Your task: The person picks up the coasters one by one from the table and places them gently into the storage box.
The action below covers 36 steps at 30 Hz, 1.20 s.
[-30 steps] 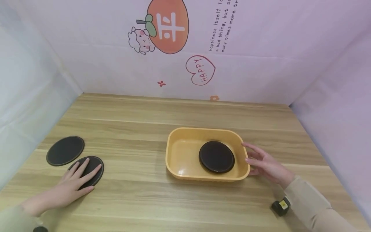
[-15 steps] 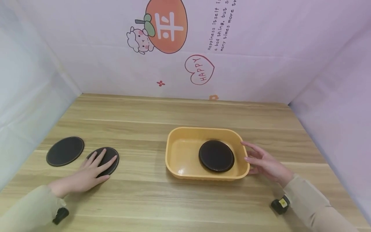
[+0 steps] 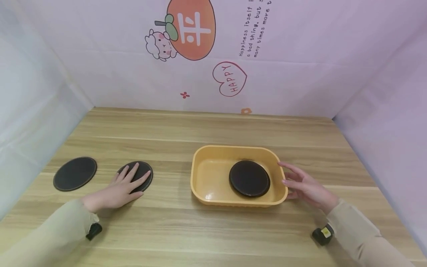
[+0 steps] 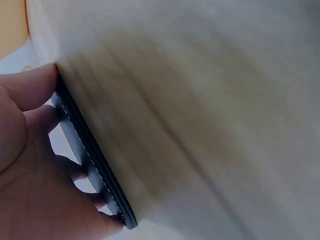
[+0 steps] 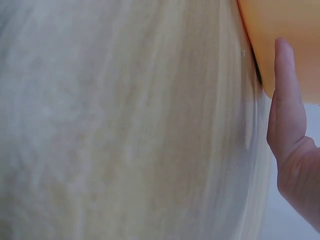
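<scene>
My left hand (image 3: 123, 190) lies with spread, fairly straight fingers on a round black coaster (image 3: 143, 185), flat on the table. In the left wrist view its fingertips rest on the stitched top of the coaster (image 4: 82, 142), the thumb at its edge. My right hand (image 3: 308, 190) touches the right end of a yellow plastic bin (image 3: 210, 178) with extended fingers. Another black coaster (image 3: 249, 178), or a stack of them, lies inside the bin towards its right side. One more coaster (image 3: 75, 174) lies farther left. The right wrist view shows the right hand (image 5: 290, 105) against the bin's outer wall.
The wood-grain table (image 3: 173, 230) is bounded at the back by a white printed sheet (image 3: 287, 85), with pale sheets at both sides. Bare tabletop lies between the left hand and the bin. Small black devices sit at both wrists, the right one (image 3: 322, 236) near the table.
My left hand has slid its coaster to the right and slightly away across the table, widening the gap from the far-left coaster. The right hand and bin have stayed put.
</scene>
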Tool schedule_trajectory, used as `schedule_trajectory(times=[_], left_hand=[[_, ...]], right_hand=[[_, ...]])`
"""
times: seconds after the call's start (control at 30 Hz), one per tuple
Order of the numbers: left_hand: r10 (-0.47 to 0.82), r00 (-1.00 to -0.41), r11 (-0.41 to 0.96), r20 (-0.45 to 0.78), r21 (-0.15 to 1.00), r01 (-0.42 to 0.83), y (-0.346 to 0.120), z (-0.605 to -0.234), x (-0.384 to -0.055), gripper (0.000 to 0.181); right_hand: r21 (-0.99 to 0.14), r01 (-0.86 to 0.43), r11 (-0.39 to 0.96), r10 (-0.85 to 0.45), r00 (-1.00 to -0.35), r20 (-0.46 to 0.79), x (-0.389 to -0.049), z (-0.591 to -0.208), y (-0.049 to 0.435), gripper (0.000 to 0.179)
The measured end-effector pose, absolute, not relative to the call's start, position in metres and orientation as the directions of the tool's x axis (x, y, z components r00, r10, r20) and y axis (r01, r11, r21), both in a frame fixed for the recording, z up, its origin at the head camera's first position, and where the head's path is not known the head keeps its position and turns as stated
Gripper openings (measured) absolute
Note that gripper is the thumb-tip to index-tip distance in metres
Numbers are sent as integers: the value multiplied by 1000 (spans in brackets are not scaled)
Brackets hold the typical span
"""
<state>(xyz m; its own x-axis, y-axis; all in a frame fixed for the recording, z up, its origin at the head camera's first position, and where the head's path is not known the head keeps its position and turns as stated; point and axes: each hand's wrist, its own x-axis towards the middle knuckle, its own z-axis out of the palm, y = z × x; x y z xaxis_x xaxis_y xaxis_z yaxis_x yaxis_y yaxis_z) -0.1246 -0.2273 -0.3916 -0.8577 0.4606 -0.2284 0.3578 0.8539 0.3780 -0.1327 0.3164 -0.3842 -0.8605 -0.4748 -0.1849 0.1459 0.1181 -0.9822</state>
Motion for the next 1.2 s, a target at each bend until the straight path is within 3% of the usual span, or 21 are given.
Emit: schedule_trajectory(times=[0.4, 0.67, 0.9, 1.0, 1.2], left_hand=[[458, -871, 847, -177, 386, 366, -215, -380, -139, 60], [386, -894, 877, -228, 393, 278, -216, -376, -146, 74], [310, -930, 904, -195, 363, 226, -222, -376, -150, 80], [318, -931, 886, -182, 407, 223, -230, -378, -154, 77], [412, -867, 739, -279, 660, 139, -248, -375, -158, 63]], right_hand=[[-985, 140, 102, -480, -860, -172, -133, -385, 317, 52], [-985, 138, 102, -483, -859, -170, -133, -384, 318, 53], [-985, 145, 93, -486, -857, -172, -134, -385, 317, 52], [-985, 143, 95, -488, -856, -171, -133, -385, 317, 52], [-982, 151, 118, -467, -864, -189, -132, -384, 316, 53]])
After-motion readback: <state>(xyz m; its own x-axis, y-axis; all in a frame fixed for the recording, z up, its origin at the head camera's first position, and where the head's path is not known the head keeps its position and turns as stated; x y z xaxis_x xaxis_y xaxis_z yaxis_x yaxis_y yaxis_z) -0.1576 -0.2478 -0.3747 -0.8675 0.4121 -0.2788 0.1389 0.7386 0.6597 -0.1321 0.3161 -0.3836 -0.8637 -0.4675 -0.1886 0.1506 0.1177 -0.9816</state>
